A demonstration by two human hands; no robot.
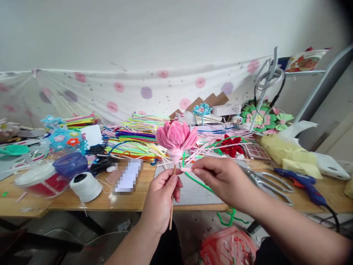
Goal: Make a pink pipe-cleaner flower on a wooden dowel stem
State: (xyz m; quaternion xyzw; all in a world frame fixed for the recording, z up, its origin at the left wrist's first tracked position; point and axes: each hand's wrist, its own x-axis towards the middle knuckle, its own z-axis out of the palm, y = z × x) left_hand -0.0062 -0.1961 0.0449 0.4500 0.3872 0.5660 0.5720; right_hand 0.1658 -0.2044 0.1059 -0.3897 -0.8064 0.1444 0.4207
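Note:
A pink flower point(176, 137) with thick fuzzy petals stands upright on a thin wooden stick point(171, 213). Pale pink strip is wrapped around its base. My left hand point(164, 191) pinches the stick just below the wrapping. To the right, my right hand point(220, 176) holds the end of a pale pink strip point(188, 170) between thumb and fingers, and the strip stretches toward the stick. Behind my hands, a green pipe cleaner point(197, 180) curves over a grey mat point(193, 197).
Bundles of coloured pipe cleaners point(135, 136) lie behind. A white thread spool point(85, 187) and blue bowl point(70, 164) are left. Scissors point(271, 182) and a blue glue gun point(309, 186) lie right. Below the table edge is a red basket point(227, 244).

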